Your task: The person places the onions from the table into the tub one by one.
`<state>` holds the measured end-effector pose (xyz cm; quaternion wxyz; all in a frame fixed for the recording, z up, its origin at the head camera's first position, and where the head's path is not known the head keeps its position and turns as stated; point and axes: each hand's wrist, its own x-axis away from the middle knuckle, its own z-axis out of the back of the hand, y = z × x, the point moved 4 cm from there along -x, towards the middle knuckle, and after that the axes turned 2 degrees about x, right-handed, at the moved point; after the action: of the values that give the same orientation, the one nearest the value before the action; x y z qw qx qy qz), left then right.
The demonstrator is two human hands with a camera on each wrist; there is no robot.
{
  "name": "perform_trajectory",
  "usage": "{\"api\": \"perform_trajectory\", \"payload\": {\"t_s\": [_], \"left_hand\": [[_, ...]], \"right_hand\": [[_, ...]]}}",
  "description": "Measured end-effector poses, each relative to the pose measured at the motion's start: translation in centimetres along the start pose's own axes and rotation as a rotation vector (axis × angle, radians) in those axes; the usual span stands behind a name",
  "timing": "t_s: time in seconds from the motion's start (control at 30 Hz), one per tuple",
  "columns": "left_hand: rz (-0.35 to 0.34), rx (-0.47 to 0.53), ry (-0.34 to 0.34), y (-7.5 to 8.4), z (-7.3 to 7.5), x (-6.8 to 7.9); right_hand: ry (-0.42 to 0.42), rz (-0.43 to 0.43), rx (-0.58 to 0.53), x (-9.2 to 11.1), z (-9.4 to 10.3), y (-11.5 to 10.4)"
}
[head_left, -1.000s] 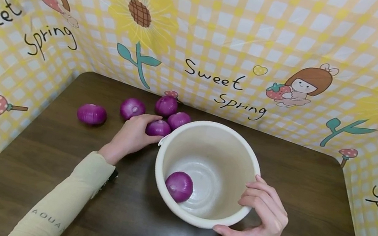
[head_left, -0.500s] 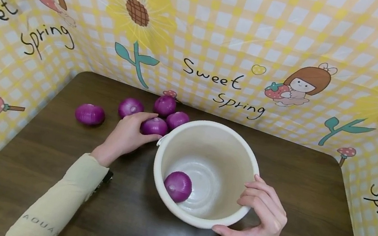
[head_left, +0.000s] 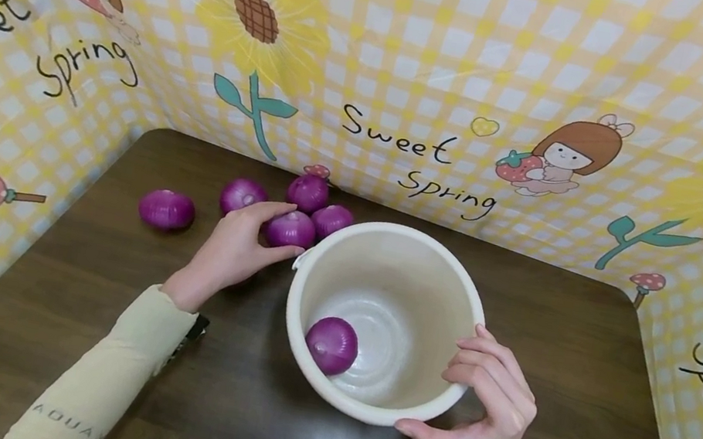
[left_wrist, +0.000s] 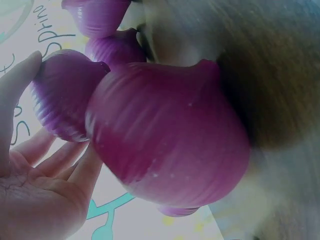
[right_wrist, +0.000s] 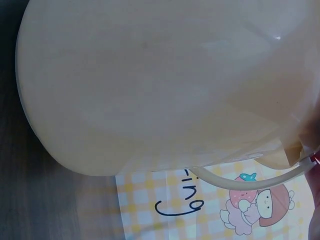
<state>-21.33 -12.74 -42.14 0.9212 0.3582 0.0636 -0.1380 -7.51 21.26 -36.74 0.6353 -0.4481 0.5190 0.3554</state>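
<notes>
My left hand (head_left: 237,243) has its thumb and index finger around a red onion (head_left: 291,230), left of the bucket. In the left wrist view that hand (left_wrist: 45,190) touches an onion (left_wrist: 70,95) with thumb and fingers. A larger-looking onion (left_wrist: 170,132) fills the foreground there and covers part of the fingers. My right hand (head_left: 491,409) grips the rim of a cream bucket (head_left: 370,413), thumb outside and fingers over the edge. One red onion (head_left: 331,345) lies inside the bucket. The right wrist view shows mostly the bucket's outer wall (right_wrist: 150,90).
Other red onions sit near the back of the brown table (head_left: 582,354): one at the far left (head_left: 166,210), one behind my left hand (head_left: 242,196), and two close together, one onion (head_left: 307,194) behind another onion (head_left: 331,222). Checkered cloth (head_left: 411,42) surrounds the table.
My left hand and the onion between its fingers have shifted slightly left and back. The right hand stays on the bucket rim, and the onion in the bucket has not moved.
</notes>
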Motion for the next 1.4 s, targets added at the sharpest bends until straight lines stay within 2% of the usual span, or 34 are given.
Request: {"api": "perform_trajectory", "payload": {"t_s": [0.17, 0.6, 0.97, 1.4], "left_hand": [[-0.037, 0.016, 0.026, 0.6, 0.5, 0.3], [-0.080, 0.029, 0.076, 1.4, 1.6, 0.9], [-0.076, 0.052, 0.138, 2.4, 2.3, 1.2], [-0.139, 0.146, 0.221, 3.8, 3.3, 1.4]], "right_hand": [[0.001, -0.011, 0.001, 0.0, 0.1, -0.1], [0.003, -0.020, -0.002, -0.1, 0.2, -0.1], [0.031, -0.011, -0.015, -0.9, -0.5, -0.5], [0.014, -0.022, -0.009, -0.9, -0.4, -0.4]]}}
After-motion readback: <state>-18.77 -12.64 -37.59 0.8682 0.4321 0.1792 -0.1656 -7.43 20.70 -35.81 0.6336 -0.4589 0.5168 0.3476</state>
